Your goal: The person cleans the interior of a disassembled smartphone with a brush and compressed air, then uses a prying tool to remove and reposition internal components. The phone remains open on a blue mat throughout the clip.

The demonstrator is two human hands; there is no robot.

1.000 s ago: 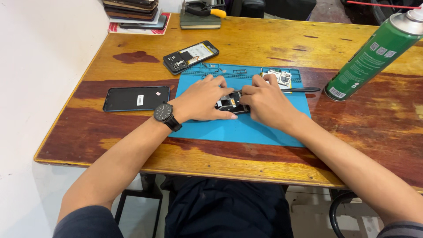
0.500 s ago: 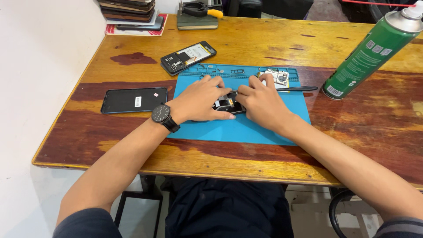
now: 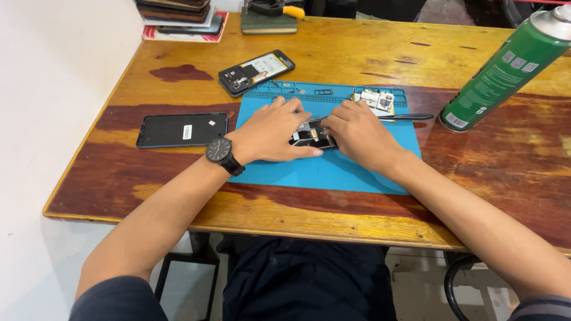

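Note:
A blue work mat (image 3: 333,169) lies on the wooden table (image 3: 333,41). In its middle sits an opened phone (image 3: 310,137), mostly covered by my hands. My left hand (image 3: 270,131), with a black watch on the wrist, lies flat over the phone's left side. My right hand (image 3: 357,134) presses on its right side, fingers curled on the edge. A small circuit board (image 3: 377,100) rests at the mat's far edge, and a thin metal tool (image 3: 407,117) lies just beyond my right hand.
A black phone back panel (image 3: 181,129) lies left of the mat. Another opened phone (image 3: 256,71) sits behind it. A tall green spray can (image 3: 505,68) stands at the right. Stacked phones (image 3: 178,12) and a tool case (image 3: 270,21) are at the far edge.
Both hands stay on the phone with barely any shift. The view has tilted slightly, so the table sits a little higher in the picture.

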